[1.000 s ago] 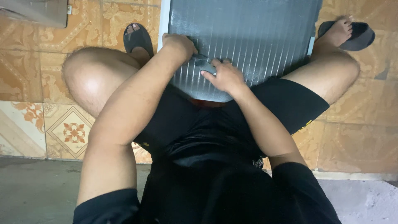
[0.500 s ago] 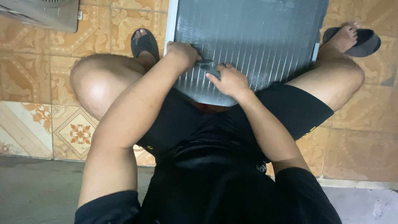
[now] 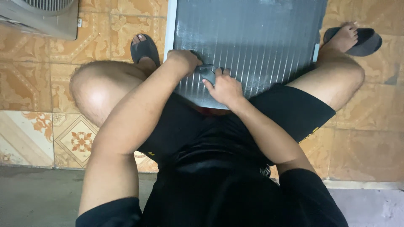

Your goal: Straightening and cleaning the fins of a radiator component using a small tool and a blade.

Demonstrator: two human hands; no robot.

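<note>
One finned metal panel (image 3: pixel 252 38), two black sandals (image 3: pixel 144 49), two hands (image 3: pixel 225 86), one grey box (image 3: pixel 40 17)

You are working under soft, even, moderately dim light from above, with no hard shadows. A pale sheen lies on your left knee (image 3: pixel 90 94) and faint glare streaks the grey finned panel (image 3: pixel 252 38). Your black clothing (image 3: pixel 219 185) swallows detail into near-flat darkness. Focus is fair at the centre; your forearms look stretched toward the lower edge, and the corners soften slightly.

Left hand (image 3: pixel 184 59) curled in a fist, arm stretched forward; right hand (image 3: pixel 225 87) knuckles up, fingers bent, just beside it.
</note>
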